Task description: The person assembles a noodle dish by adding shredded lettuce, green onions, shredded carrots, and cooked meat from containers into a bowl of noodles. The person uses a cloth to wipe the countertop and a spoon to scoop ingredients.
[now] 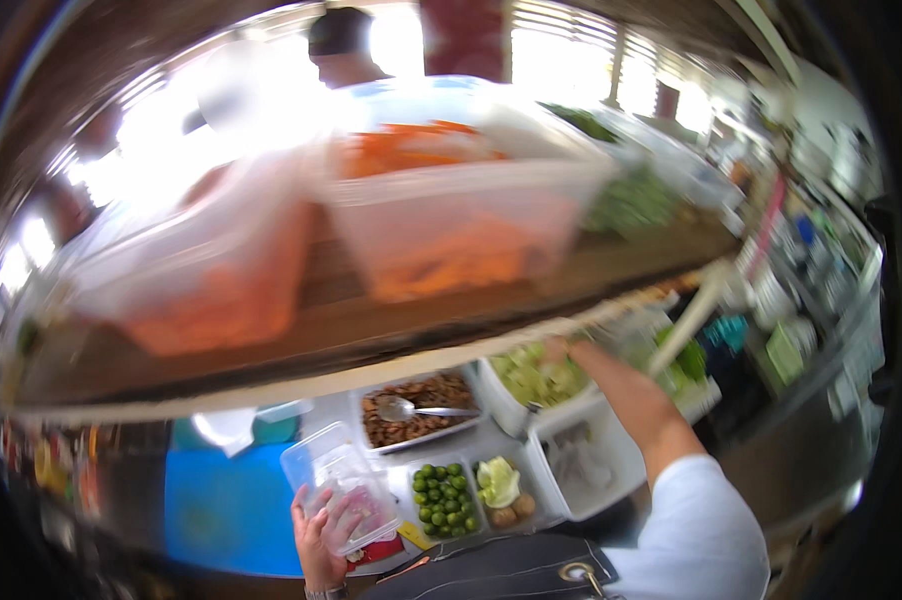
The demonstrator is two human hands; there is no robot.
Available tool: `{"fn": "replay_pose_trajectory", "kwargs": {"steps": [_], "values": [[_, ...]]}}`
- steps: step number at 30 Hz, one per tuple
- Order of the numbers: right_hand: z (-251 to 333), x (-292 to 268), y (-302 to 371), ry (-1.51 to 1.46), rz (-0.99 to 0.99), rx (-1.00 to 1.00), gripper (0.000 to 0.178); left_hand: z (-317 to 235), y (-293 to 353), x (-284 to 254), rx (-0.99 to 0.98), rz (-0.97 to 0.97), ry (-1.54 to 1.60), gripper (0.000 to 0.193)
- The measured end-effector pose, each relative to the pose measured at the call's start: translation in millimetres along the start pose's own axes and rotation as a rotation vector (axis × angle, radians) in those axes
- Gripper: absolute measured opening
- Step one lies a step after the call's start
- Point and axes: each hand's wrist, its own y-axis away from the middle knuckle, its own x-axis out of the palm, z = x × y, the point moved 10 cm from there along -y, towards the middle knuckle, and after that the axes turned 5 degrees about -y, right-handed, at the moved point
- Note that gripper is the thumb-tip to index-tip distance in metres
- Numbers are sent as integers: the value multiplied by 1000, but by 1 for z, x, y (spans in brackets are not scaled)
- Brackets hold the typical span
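My left hand (pixel 318 535) supports a clear plastic takeaway box (pixel 363 532) from its left side, its fingers showing through the plastic. The box's hinged lid (pixel 316 455) stands open, and something pinkish shows blurred inside. Reaching forward, my right hand (pixel 559 352) is at the far side of a white tub of cut pale green leaves (pixel 533 376). Its fingers are blurred and partly lost among the leaves. Between the hands, a white tray (pixel 376 442) holds brown chopped food (pixel 421 392) with a metal spoon (pixel 426 410) lying on top.
Overhanging the worktop is a wooden shelf (pixel 371 345) with large tubs of shredded orange food (pixel 451 265). Nearer me sit green limes (pixel 444 500), a cabbage piece (pixel 498 482) and a white bin with clear bags (pixel 579 460). A blue board (pixel 231 510) lies left. Another person (pixel 343 45) stands beyond.
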Motion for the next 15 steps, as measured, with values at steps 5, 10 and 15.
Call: {"fn": "replay_pose_trajectory", "kwargs": {"steps": [5,10,15], "values": [[21,-84,63,-403,-137,61,102,-1,5,7,-32,10,-254,60],[47,-144,103,-228,-136,117,103,-11,5,2,10,11,-194,58],[42,-155,86,-174,-106,87,105,-21,2,-15,-9,-28,-249,56]]}}
